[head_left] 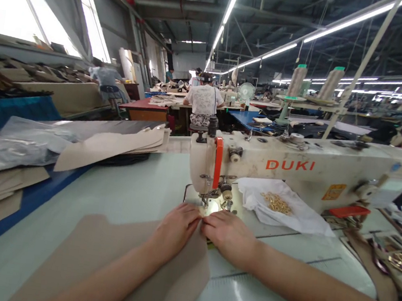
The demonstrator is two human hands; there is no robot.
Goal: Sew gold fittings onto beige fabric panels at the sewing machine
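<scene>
The left hand point(176, 228) and right hand point(226, 238) lie palm-down and spread flat, pinching nothing, their fingertips nearly meeting on a beige fabric panel point(105, 261). The panel lies on the pale surface point(68, 202), its long axis running from the lower left up to a narrow end between the hands, just in front of the presser foot point(206, 201) of the DUKI sewing machine point(295, 168). The left hand sits more squarely on the panel; the right hand rests along its right edge, nearer the machine's arm.
</scene>
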